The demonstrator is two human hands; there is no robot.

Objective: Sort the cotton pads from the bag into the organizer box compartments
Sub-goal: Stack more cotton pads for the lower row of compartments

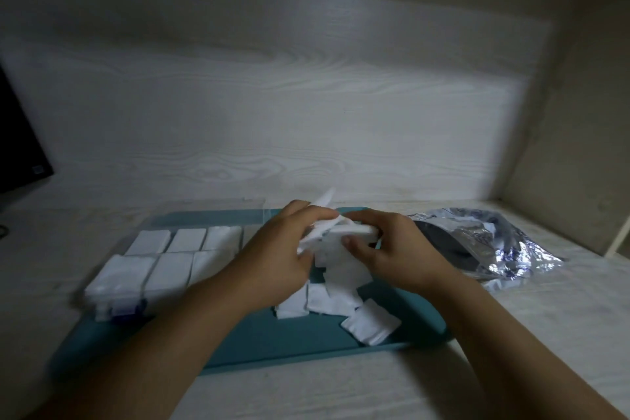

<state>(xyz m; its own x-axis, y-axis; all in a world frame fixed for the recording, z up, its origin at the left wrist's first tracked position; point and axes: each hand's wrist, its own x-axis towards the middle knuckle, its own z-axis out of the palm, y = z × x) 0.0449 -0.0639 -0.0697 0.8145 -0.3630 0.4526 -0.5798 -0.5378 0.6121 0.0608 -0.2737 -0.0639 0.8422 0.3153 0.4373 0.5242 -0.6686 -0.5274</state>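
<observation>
A clear organizer box (102, 286) sits on the left of a teal tray (272, 344), its compartments packed with white cotton pads (170, 269). My left hand (276, 249) and my right hand (392, 249) meet above the tray, both gripping a small stack of white cotton pads (337, 232). Loose pads (341, 300) lie scattered on the tray below my hands. A crumpled silver bag (494, 242) lies open to the right, off the tray.
The box's clear lid (211, 215) lies open behind it. A dark monitor edge (17, 147) stands at far left. A wood-grain wall closes the back, and a side panel (562, 129) closes the right.
</observation>
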